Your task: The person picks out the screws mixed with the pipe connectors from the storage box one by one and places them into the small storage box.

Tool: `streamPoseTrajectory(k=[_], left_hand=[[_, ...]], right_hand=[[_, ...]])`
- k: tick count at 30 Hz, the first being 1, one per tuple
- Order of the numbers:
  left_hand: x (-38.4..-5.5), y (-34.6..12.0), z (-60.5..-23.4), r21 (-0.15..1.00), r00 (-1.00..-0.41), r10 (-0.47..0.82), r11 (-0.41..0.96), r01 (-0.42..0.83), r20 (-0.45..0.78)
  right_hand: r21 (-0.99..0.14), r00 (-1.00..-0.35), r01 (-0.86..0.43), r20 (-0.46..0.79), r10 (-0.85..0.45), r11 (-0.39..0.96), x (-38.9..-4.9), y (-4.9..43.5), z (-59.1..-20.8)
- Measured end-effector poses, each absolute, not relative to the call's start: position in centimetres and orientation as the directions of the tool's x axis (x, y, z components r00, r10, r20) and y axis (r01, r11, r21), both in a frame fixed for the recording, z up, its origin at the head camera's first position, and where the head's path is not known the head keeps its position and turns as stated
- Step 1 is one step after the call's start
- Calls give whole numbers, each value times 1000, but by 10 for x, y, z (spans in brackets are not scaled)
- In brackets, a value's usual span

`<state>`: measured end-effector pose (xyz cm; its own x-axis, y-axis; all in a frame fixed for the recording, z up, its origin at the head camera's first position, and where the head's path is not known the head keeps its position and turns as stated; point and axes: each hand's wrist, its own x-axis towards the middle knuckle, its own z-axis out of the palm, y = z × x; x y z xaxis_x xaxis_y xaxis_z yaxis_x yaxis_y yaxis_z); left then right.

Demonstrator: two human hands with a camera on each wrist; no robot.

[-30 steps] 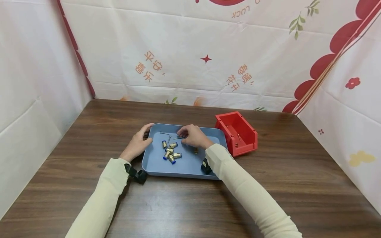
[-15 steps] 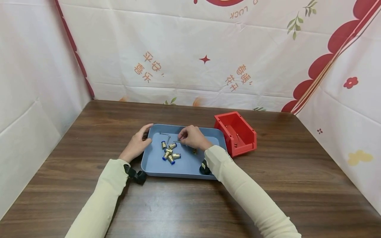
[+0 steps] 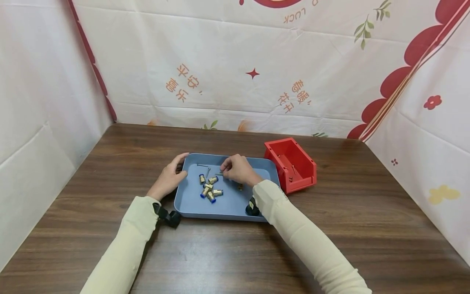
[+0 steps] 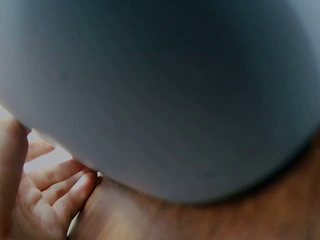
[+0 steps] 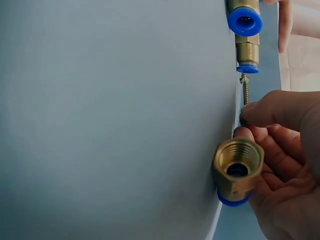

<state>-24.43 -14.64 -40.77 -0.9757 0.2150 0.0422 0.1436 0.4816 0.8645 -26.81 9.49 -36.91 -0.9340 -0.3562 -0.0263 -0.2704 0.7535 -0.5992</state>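
In the head view a blue-grey tray lies on the table. My left hand rests at its left side, fingers at the far corner and thumb by the rim; the left wrist view has fingers against the outer wall. Over the tray, my right hand pinches a screw between thumb and forefinger, its threaded end showing in the right wrist view. Two more screws lie left of it, one of them a screw near the back. Several brass fittings with blue collars sit clustered nearby.
Beside the tray's right end stands a red bin holding a screw and small metal bits. One separate brass fitting is below the right hand. A white printed cloth hangs behind the wooden table.
The right hand has shifted very slightly, and the screw at its fingertips has turned a little to lie more level. The left hand keeps its place at the tray.
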Motion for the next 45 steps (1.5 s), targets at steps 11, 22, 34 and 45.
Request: streamPoseTrajectory(k=[11,22,34,45], left_hand=[[-244,-147,-408,871,-973,227,469,147,42],[-243,-147,-406,873,-972,233,465,146,38],[-243,-147,-407,865,-971,234,476,160,50],[-242,-147,-407,865,-969,236,470,176,70]], right_hand=[[-603,-936,-273,-12,-351,749,-268,102,-362],[-605,-939,-262,-19,-342,752,-268,114,-352],[-585,-947,-270,19,-320,765,-265,132,-341],[-563,-955,-260,32,-293,784,-261,156,-331]])
